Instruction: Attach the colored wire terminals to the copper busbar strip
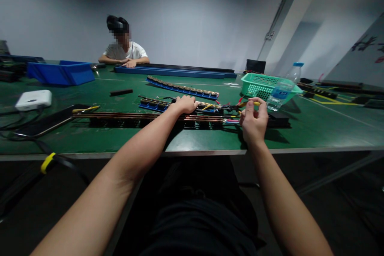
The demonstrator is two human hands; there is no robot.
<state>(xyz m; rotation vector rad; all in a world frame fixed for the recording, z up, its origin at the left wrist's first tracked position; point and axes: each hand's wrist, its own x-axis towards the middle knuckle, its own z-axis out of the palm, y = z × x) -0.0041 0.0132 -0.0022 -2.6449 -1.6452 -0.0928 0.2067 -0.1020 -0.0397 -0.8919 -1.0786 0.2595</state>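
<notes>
My left hand rests on a blue-based strip with metal rails, its fingers curled over the far side; what they grip is hidden. In my right hand are the yellow handles of a pair of pliers, whose dark jaws point left towards coloured wires at the strip's right end. Nearer the front edge lies a long black strip with copper rails, passing below my left hand and ending in pink and blue wires by my right hand. Another blue-based strip lies farther back.
Across the green table, a person leans on long blue profiles. A green basket and water bottle stand right. Left are a blue bin, a white box, a black phone-like slab and cables.
</notes>
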